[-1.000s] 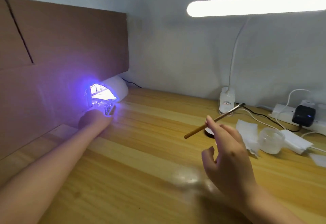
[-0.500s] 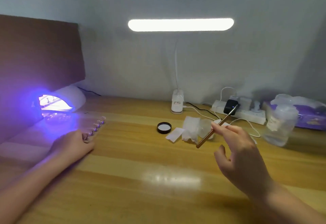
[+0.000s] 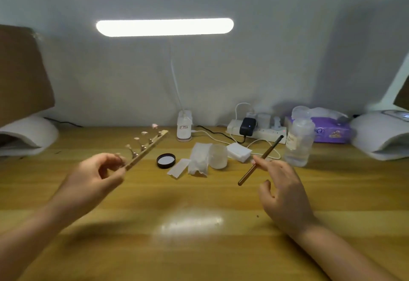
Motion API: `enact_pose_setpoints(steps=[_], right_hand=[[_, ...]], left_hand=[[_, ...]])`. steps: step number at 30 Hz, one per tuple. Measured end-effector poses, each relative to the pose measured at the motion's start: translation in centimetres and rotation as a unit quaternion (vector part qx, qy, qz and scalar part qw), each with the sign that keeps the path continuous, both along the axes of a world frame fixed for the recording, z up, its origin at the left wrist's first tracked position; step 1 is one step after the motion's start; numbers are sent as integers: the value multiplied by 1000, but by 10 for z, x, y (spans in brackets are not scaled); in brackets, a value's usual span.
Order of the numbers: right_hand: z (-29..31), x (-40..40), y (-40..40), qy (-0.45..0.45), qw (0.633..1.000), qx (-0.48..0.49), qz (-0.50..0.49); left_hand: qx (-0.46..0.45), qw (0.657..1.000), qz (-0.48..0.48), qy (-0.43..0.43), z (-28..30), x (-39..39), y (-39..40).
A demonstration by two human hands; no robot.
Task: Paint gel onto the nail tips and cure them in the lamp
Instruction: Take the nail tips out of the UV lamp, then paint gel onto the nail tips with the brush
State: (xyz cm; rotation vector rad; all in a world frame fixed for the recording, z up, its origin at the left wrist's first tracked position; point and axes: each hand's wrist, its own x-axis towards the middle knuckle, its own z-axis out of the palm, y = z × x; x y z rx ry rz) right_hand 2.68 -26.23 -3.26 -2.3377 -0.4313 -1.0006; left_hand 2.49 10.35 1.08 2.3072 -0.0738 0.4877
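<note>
My left hand point(image 3: 93, 176) pinches the near end of a thin wooden strip point(image 3: 147, 150) lifted off the table. Several pink nail tips point(image 3: 144, 133) stand on small metal stands along it. My right hand point(image 3: 282, 190) holds a brown gel brush point(image 3: 260, 161) between thumb and fingers, bristles pointing up and to the right. A white curing lamp point(image 3: 28, 135) sits unlit at the far left. A second white lamp point(image 3: 380, 135) sits at the far right. A frosted gel jar point(image 3: 218, 156) and its black lid point(image 3: 166, 160) stand between my hands.
White wipes point(image 3: 199, 159) and a white pad stack point(image 3: 239, 151) lie by the jar. A clear bottle point(image 3: 298, 142), purple tissue pack point(image 3: 327, 130), power strip point(image 3: 256, 131) with cables and desk lamp base point(image 3: 184, 129) line the back. Brown cardboard point(image 3: 22, 70) leans at left.
My left hand has pulled the strip of nail tips out of the left lamp, lifted it and brought it toward the middle. The lamp's violet light has gone out. The view has swung right.
</note>
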Motion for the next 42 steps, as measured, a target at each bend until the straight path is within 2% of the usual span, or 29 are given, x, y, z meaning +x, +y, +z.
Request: enact_pose_setpoints(steps=[3,5,11,14,17,19,22,24,29,33,42], right_hand=[[-4,1,-5,0,1000,16,-22],[-4,1,-9,-4,999,29,-40],[-5,2,-13,10,995,71,-73],[-6,3,-12,20,995,77,-63],[-5,1,-10,15,997,70,-34],[-5,-1,-9,24,997,74,-11],[-2,-8,-4,25,996,79,30],[0,-14,2,28,995,73,63],[-1,-23,16,18,989,27,141],[-2,-26,21,16,985,-9,174],[-4,-25,22,29,982,-54,181]], left_hand=[[37,990,-135,-21,9,6,-64],[63,982,-175,-29,5,15,-98],[122,966,-216,69,-27,38,-144],[128,966,-213,76,-34,44,-152],[126,977,-168,36,-44,42,-149],[122,981,-145,-41,-48,36,-147],[95,958,-190,-192,-44,24,-148],[60,938,-235,-246,-41,17,-156],[7,908,-316,-277,-45,1,-178],[4,908,-308,-283,-48,-4,-181],[108,910,-261,-303,-44,-5,-182]])
